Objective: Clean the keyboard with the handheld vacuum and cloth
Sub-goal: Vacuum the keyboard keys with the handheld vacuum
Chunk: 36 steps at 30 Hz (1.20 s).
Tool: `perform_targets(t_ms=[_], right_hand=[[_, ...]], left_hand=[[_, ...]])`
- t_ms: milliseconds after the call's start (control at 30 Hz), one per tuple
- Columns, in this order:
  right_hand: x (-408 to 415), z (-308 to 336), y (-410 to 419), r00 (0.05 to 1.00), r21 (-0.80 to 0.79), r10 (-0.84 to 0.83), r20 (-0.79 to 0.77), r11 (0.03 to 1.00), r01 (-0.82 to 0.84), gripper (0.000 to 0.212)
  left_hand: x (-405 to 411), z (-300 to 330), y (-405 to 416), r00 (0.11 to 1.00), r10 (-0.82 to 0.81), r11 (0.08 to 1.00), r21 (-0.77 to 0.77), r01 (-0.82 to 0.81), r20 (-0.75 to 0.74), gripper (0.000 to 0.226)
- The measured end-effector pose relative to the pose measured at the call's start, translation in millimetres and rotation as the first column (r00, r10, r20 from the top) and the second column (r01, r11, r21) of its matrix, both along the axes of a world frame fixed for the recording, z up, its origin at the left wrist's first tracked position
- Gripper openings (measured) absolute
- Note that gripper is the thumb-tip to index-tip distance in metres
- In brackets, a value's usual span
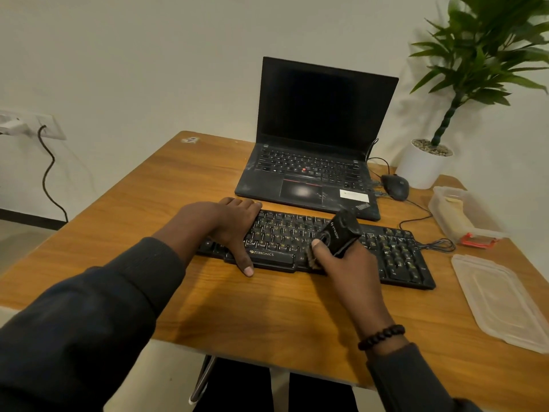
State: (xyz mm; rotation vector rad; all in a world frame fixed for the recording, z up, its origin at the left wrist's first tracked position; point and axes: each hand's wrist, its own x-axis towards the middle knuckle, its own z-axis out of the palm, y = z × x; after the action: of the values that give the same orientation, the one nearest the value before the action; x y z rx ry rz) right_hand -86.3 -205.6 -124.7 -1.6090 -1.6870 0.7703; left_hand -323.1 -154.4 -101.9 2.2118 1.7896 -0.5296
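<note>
Centre frame, the black corded keyboard with yellow-lettered keys (320,248) lies across the brown wooden table (267,316), and the right hand (347,263) grips a small black handheld vacuum (338,233), its brush end down on the keys near the front edge. The left hand (234,227) lies flat on the keyboard's left end, fingers straight, thumb over the front edge. Behind sits an open black laptop (315,138); at far right, a clear plastic lid (502,301).

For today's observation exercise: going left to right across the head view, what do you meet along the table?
Left hand → vacuum held in right hand → mouse → plant pot → lid.
</note>
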Motion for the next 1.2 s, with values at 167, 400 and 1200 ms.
perform_targets(t_ms=[167,400,1200], right_hand=[[-19,-22,-18,0.993,0.016,0.028,0.114,0.999,-0.03,0.024],[0,-13,-12,0.975,0.003,-0.17,-0.147,0.985,0.172,0.019],[-20,-19,-31,0.965,0.006,-0.105,-0.241,0.994,0.11,0.02]], left_hand=[[2,1,0,1.0,0.008,1.0,-0.004,-0.009,-0.009,0.151],[-1,0,0,1.0,0.006,1.0,0.0,-0.006,0.007,0.151],[-3,-2,-2,0.998,0.019,1.0,0.01,-0.019,0.057,0.15]])
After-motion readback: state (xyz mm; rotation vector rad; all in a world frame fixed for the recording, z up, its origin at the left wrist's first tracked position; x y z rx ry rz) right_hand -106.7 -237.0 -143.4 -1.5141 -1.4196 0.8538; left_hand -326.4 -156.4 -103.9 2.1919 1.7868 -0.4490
